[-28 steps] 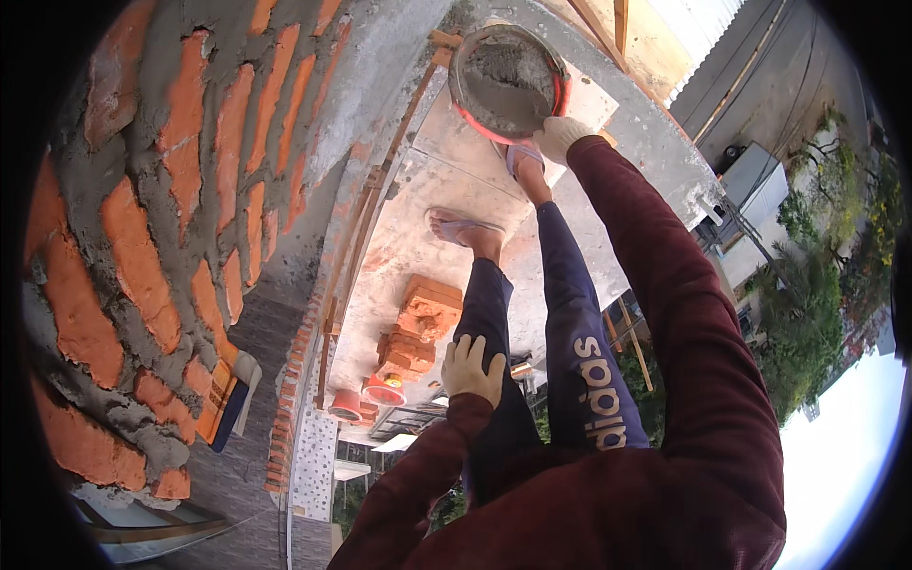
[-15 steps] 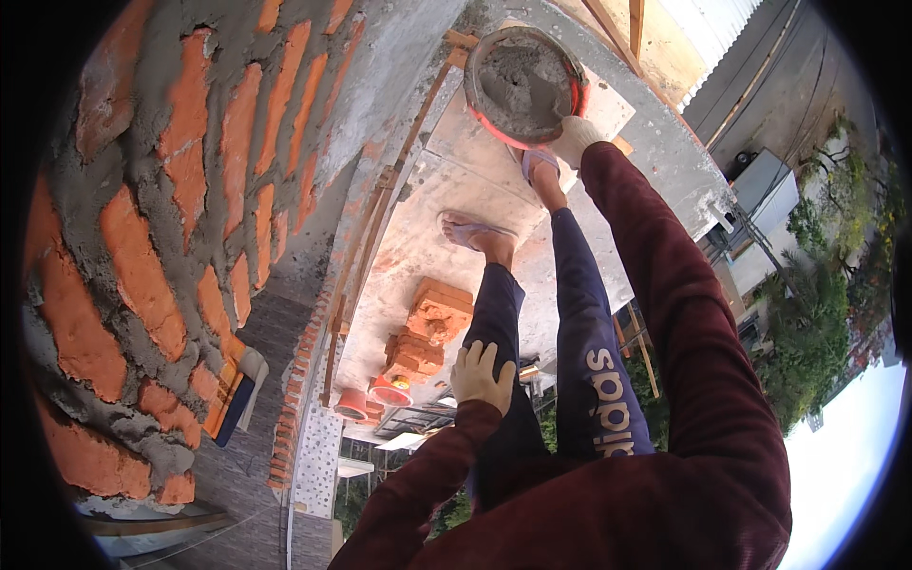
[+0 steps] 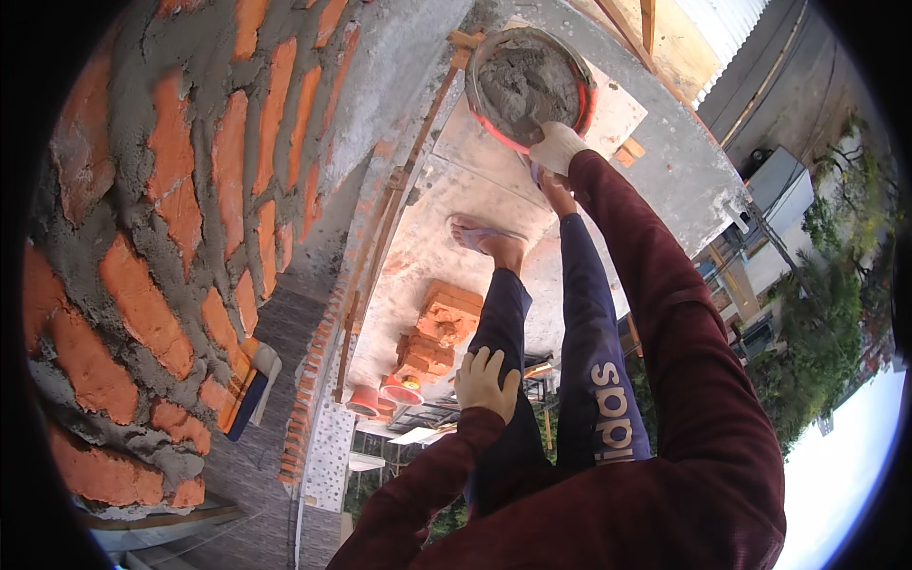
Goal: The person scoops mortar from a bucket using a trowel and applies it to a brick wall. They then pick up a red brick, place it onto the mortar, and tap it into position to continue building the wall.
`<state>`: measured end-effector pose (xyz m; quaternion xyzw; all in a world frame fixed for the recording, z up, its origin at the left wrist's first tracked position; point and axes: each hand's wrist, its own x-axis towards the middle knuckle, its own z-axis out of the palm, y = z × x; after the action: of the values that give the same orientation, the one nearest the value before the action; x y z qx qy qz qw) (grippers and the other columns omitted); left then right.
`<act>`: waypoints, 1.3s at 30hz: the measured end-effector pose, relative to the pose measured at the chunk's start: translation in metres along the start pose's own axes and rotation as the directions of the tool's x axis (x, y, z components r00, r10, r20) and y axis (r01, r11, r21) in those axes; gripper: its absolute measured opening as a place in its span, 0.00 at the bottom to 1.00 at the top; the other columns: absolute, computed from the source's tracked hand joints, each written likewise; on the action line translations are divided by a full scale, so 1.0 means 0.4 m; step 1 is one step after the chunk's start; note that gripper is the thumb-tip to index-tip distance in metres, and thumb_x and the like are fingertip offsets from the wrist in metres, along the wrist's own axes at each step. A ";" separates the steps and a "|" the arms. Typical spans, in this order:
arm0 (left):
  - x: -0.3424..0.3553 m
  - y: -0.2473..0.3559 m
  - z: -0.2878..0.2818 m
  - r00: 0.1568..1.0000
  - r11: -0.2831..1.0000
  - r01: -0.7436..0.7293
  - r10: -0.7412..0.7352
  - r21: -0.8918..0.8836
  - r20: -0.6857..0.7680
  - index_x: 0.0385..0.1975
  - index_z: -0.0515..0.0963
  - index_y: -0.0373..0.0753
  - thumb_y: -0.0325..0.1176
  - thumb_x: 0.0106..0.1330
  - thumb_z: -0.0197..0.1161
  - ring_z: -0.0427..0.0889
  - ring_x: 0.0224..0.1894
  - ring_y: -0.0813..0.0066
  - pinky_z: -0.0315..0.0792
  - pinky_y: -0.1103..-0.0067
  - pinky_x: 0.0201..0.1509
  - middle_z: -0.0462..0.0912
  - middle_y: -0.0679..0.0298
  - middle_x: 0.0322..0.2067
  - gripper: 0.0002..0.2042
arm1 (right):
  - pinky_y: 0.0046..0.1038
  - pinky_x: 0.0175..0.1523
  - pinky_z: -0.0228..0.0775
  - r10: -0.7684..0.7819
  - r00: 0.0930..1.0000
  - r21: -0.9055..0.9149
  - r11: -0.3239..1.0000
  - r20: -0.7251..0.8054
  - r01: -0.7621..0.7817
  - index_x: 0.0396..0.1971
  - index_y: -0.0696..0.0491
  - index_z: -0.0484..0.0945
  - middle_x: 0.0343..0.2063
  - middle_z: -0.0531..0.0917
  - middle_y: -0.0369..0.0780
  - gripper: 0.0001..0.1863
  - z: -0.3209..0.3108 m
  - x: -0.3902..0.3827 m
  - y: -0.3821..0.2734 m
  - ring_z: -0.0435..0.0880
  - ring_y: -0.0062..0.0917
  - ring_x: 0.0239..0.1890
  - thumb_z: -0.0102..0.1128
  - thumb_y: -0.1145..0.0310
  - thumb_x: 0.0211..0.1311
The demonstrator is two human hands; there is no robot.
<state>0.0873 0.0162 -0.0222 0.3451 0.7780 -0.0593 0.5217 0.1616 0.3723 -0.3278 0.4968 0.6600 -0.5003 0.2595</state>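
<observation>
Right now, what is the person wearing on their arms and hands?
Both arms are covered by long dark maroon sleeves, loose and creased, reaching the wrists. The left hand wears a pale cream work glove. The right hand wears a whitish glove too, smudged with grey. No markings show on the sleeves.

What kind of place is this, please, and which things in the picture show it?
Most likely an outdoor building site, up on a raised platform. A half-built brick wall has fresh mortar in its joints, the gloved right hand reaches into a red basin of wet mortar, and spare bricks lie stacked nearby.

Mortared brick wall (image 3: 161, 256) (daylight outdoors)
</observation>
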 end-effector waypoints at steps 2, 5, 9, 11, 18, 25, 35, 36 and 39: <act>-0.003 0.005 0.002 1.000 1.000 0.016 -0.016 -0.002 0.016 0.59 0.82 0.41 0.47 0.67 0.68 0.70 0.69 0.40 0.65 0.50 0.71 0.78 0.50 0.63 0.24 | 0.40 0.32 0.79 -0.038 0.999 0.291 0.956 0.012 0.033 0.36 0.57 0.81 0.25 0.85 0.46 0.14 0.006 -0.028 0.047 0.88 0.34 0.26 0.66 0.62 0.57; -0.007 0.006 0.008 0.999 0.999 0.033 -0.032 -0.008 0.020 0.59 0.82 0.40 0.46 0.66 0.68 0.70 0.69 0.40 0.65 0.50 0.71 0.78 0.50 0.63 0.24 | 0.34 0.22 0.72 0.021 0.980 0.490 0.864 0.196 -0.117 0.37 0.53 0.78 0.19 0.76 0.36 0.12 -0.024 -0.071 0.073 0.76 0.22 0.18 0.67 0.63 0.58; -0.001 0.003 -0.004 0.999 0.999 0.039 -0.039 -0.021 0.008 0.59 0.82 0.40 0.46 0.65 0.69 0.70 0.69 0.39 0.65 0.51 0.71 0.78 0.50 0.63 0.25 | 0.32 0.19 0.69 0.030 0.965 0.536 0.827 0.260 -0.170 0.40 0.52 0.77 0.16 0.73 0.33 0.12 -0.062 -0.103 0.113 0.72 0.20 0.14 0.66 0.66 0.57; -0.006 0.005 -0.004 0.999 0.998 0.048 -0.048 -0.039 -0.001 0.60 0.81 0.40 0.46 0.65 0.69 0.70 0.69 0.39 0.66 0.51 0.71 0.78 0.50 0.64 0.25 | 0.30 0.18 0.69 0.035 0.951 0.529 0.824 0.308 -0.202 0.41 0.53 0.77 0.15 0.72 0.32 0.13 -0.095 -0.136 0.131 0.71 0.19 0.13 0.65 0.70 0.56; -0.007 -0.046 0.042 0.979 0.989 0.008 -0.038 -0.150 -0.198 0.65 0.76 0.35 0.48 0.70 0.66 0.72 0.67 0.40 0.67 0.52 0.71 0.78 0.46 0.64 0.29 | 0.28 0.17 0.68 0.044 0.947 0.429 0.884 0.319 -0.185 0.44 0.55 0.77 0.20 0.72 0.31 0.16 -0.302 -0.435 0.000 0.73 0.19 0.15 0.66 0.73 0.55; -0.033 -0.049 -0.220 0.746 -0.260 -0.241 -0.665 -0.935 -0.007 0.81 0.54 0.43 0.61 0.77 0.55 0.70 0.71 0.51 0.67 0.60 0.71 0.68 0.53 0.72 0.40 | 0.28 0.21 0.72 0.092 0.929 0.062 0.991 0.358 -0.122 0.45 0.57 0.78 0.22 0.74 0.32 0.16 -0.606 -0.998 -0.405 0.76 0.20 0.17 0.67 0.73 0.56; -0.327 -0.132 -0.883 0.673 -0.690 -0.720 -0.668 -0.074 -0.318 0.76 0.60 0.46 0.75 0.74 0.40 0.61 0.74 0.53 0.56 0.51 0.77 0.61 0.60 0.70 0.43 | 0.23 0.18 0.68 -0.279 0.855 -0.360 0.817 0.437 0.451 0.46 0.62 0.76 0.17 0.71 0.30 0.16 -0.748 -1.488 -1.286 0.75 0.18 0.13 0.65 0.74 0.59; -0.318 -0.137 -0.907 0.682 -0.706 -0.705 -0.645 -0.073 -0.345 0.75 0.62 0.45 0.75 0.75 0.39 0.61 0.74 0.53 0.56 0.51 0.77 0.62 0.61 0.68 0.43 | 0.22 0.17 0.67 -0.313 0.869 -0.452 0.757 0.383 0.471 0.45 0.59 0.76 0.18 0.69 0.30 0.15 -0.723 -1.503 -1.358 0.74 0.17 0.13 0.65 0.73 0.59; -0.336 -0.120 -0.965 0.661 -0.644 -0.750 -0.730 -0.149 -0.170 0.81 0.55 0.41 0.71 0.76 0.35 0.53 0.80 0.56 0.52 0.52 0.81 0.55 0.57 0.78 0.45 | 0.39 0.30 0.71 -0.661 0.606 -0.614 0.268 0.443 0.742 0.29 0.55 0.70 0.20 0.68 0.38 0.10 -0.672 -1.441 -1.489 0.75 0.28 0.20 0.63 0.71 0.58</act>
<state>-0.2097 0.0909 0.2527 -0.3756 0.3314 0.8640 0.0515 -0.1277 0.3874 0.4942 -0.0284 0.9380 -0.2635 0.2234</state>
